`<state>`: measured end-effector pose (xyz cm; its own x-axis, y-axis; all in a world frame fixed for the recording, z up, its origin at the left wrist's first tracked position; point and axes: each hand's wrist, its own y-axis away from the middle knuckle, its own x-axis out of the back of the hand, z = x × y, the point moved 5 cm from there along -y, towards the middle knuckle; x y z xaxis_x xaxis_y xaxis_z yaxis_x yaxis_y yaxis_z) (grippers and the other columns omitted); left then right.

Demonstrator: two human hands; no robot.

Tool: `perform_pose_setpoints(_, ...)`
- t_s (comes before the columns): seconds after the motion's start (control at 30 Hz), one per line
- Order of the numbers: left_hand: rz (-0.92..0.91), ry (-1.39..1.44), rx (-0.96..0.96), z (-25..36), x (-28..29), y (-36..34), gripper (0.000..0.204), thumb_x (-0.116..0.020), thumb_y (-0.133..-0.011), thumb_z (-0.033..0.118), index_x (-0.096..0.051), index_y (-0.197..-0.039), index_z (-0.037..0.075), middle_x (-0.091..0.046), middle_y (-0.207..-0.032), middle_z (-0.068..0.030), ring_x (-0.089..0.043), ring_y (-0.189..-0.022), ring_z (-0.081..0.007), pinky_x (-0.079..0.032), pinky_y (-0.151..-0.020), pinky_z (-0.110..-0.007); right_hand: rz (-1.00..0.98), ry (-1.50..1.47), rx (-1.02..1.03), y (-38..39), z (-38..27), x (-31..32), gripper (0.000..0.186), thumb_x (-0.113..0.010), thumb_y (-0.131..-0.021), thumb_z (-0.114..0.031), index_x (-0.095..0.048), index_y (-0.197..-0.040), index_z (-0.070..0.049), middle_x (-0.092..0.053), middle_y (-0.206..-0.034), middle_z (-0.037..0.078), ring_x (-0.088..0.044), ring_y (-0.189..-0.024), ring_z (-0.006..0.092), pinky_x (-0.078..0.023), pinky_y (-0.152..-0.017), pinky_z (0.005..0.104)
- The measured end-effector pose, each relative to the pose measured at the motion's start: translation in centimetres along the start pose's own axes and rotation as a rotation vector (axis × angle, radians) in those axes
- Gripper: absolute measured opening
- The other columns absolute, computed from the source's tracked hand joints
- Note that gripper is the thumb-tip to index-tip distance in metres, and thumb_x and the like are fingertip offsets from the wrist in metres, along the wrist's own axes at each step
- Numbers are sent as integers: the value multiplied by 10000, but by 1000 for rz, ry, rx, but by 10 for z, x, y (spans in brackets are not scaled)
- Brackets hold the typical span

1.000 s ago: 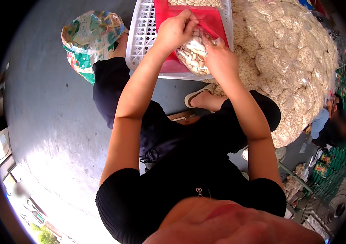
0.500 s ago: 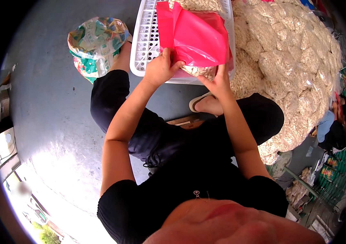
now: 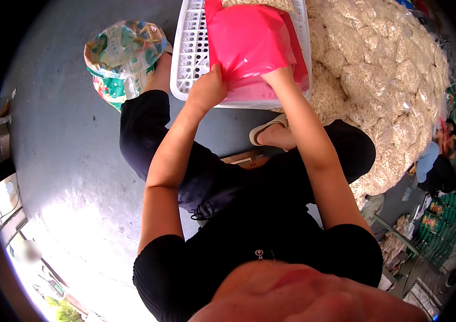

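My left hand point(image 3: 209, 88) pinched the red bag point(image 3: 252, 40) at near left. My right hand point(image 3: 278, 77) was covered, its hold I couldn't tell; pushing hard risked tearing the film

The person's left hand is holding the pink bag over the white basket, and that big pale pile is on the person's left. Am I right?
Not quite: the head view shows the big pale pile on the person's right. The left hand is holding the pink bag over the white basket.
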<state>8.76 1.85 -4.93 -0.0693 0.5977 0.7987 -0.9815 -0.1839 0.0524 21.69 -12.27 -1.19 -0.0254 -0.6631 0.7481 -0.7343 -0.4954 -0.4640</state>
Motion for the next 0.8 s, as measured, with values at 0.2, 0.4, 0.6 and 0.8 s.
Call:
perform_pose_setpoints(0.2,61,-212,143,21,2,7,589,-573,-803,224,-430,-1264,-114,-661,-688,-220,-671,-633,-381,-539,-581,-495,214,-220,-229,88,25,80,398,-746,-767,-129,-609,-1128,-33,-642,-938,144,-641,-812,306,-521,-699,384)
perform_pose_setpoints(0.4,93,-358,139,42,23,-14,628,-477,-884,187,-328,-1428,-88,-687,-724,-185,-683,-621,-345,-532,-558,-476,-285,60,-494,34,108,52,378,-690,-812,-241,-671,-1097,7,-704,-995,167,-671,-876,241,-520,-777,359)
perform_pose_setpoints(0.6,599,193,-156,68,152,-128,277,-528,-922,184,-680,-1090,26,-689,-951,-247,-682,-963,-347,-520,-848,-429,-64,-385,-520,-120,106,99,230,-640,-885,-182,-697,-1064,-49,-703,-864,123,-655,-782,202,-503,-727,343)
perform_pose_setpoints(0.8,425,374,-67,80,143,-26,198,-550,-920,184,-644,-1032,50,-677,-780,-176,-667,-741,-302,-518,-707,-391,-322,-160,-543,-54,40,125,214,-580,-948,-183,-704,-1060,-50,-714,-906,75,-650,-807,152,-515,-809,342)
